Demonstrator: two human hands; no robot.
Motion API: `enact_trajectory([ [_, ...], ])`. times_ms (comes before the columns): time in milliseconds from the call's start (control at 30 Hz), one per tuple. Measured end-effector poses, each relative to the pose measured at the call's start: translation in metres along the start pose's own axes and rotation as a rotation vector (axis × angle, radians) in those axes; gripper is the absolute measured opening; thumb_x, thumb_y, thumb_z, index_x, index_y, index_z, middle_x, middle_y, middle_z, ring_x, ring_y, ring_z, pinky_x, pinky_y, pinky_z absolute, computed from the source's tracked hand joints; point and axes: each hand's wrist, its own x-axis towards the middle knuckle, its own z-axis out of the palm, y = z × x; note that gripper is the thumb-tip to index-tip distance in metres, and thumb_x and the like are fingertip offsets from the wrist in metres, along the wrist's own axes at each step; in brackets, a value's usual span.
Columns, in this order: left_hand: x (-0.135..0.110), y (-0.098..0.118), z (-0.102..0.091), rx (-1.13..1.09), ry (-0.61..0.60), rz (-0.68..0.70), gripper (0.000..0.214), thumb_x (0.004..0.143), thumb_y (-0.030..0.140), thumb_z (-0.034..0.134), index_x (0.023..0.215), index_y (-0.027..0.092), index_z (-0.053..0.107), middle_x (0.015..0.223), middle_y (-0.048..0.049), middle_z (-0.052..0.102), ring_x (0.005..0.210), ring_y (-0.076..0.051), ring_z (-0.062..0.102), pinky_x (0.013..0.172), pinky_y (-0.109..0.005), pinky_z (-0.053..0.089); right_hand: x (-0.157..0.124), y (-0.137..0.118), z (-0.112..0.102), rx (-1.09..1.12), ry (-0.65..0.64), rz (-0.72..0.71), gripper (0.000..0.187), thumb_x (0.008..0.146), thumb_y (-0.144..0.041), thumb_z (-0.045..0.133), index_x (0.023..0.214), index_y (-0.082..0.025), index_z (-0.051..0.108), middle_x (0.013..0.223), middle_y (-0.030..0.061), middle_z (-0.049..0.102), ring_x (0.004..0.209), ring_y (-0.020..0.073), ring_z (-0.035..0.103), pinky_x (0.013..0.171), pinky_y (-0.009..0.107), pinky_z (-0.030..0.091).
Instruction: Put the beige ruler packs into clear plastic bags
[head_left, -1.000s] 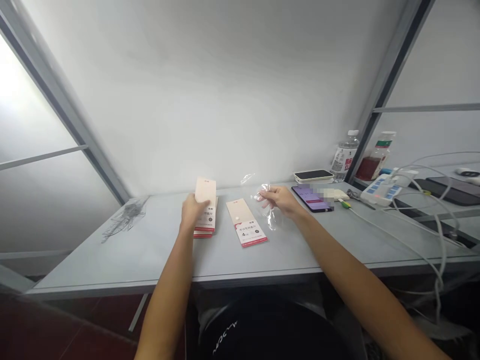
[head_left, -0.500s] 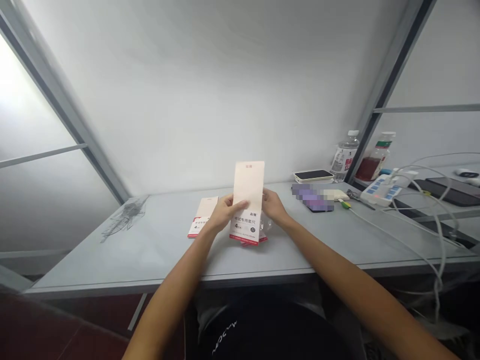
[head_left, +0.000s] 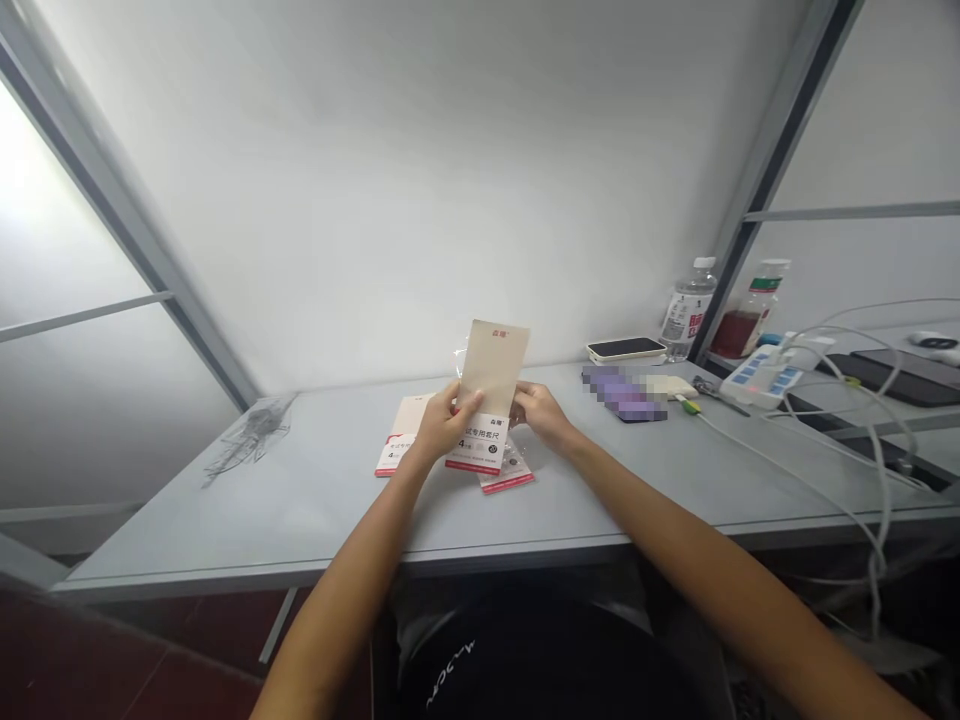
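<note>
My left hand [head_left: 441, 425] grips a white ruler-set packet [head_left: 493, 365] by its left edge, thumb across the front. The packet stands tilted above the desk, with printed text and a red strip along its bottom. Clear plastic shows behind its upper left corner. At the packet's right edge, my right hand [head_left: 541, 412] has its fingers closed, partly hidden behind the card. Below it on the desk lies a second ruler-set packet [head_left: 510, 484], half covered, with shiny clear plastic on it. Another ruler-set packet [head_left: 395, 447] lies flat beside my left hand, partly hidden by it.
On the right of the grey desk [head_left: 315, 510] are a phone [head_left: 627, 350], a purple blurred item [head_left: 628, 402] and a water bottle [head_left: 688, 312]. A power strip [head_left: 763, 378] with tangled white cables [head_left: 874, 500] sits farther right. Dark scribbles mark the left side.
The held packet has tilted, its lower end moving left and up. More of the packet underneath now shows, and clear plastic appears behind the held one's upper left.
</note>
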Motion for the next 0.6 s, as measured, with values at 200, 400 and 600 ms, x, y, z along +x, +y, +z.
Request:
enact_trajectory([
  [200, 0.003, -0.005, -0.003, 0.033, 0.066, -0.017, 0.033, 0.081, 0.052, 0.044, 0.08, 0.019, 0.051, 0.068, 0.0009, 0.055, 0.057, -0.011, 0.049, 0.049, -0.021, 0.036, -0.001, -0.003, -0.004, 0.058, 0.042, -0.035, 0.032, 0.08, -0.05, 0.052, 0.083, -0.018, 0.056, 0.066, 0.0028, 0.063, 0.055, 0.0137, 0.062, 0.048, 0.022, 0.048],
  [400, 0.009, -0.017, -0.006, 0.086, 0.329, -0.021, 0.036, 0.081, 0.051, 0.046, 0.064, 0.02, 0.038, 0.054, 0.0049, 0.039, 0.049, -0.009, 0.036, 0.047, -0.022, 0.028, -0.004, -0.008, -0.005, 0.228, 0.009, 0.013, 0.029, 0.082, -0.048, 0.051, 0.077, -0.02, 0.051, 0.077, 0.0054, 0.068, 0.064, 0.0181, 0.067, 0.053, 0.027, 0.051],
  [600, 0.012, -0.022, 0.0, -0.158, 0.339, -0.05, 0.029, 0.082, 0.05, 0.045, 0.083, 0.021, 0.05, 0.07, 0.0, 0.057, 0.058, -0.012, 0.05, 0.053, -0.023, 0.036, -0.006, -0.01, -0.003, 0.307, 0.039, 0.01, 0.038, 0.082, -0.05, 0.052, 0.061, -0.019, 0.042, 0.093, 0.0077, 0.069, 0.083, 0.0238, 0.067, 0.065, 0.032, 0.052],
])
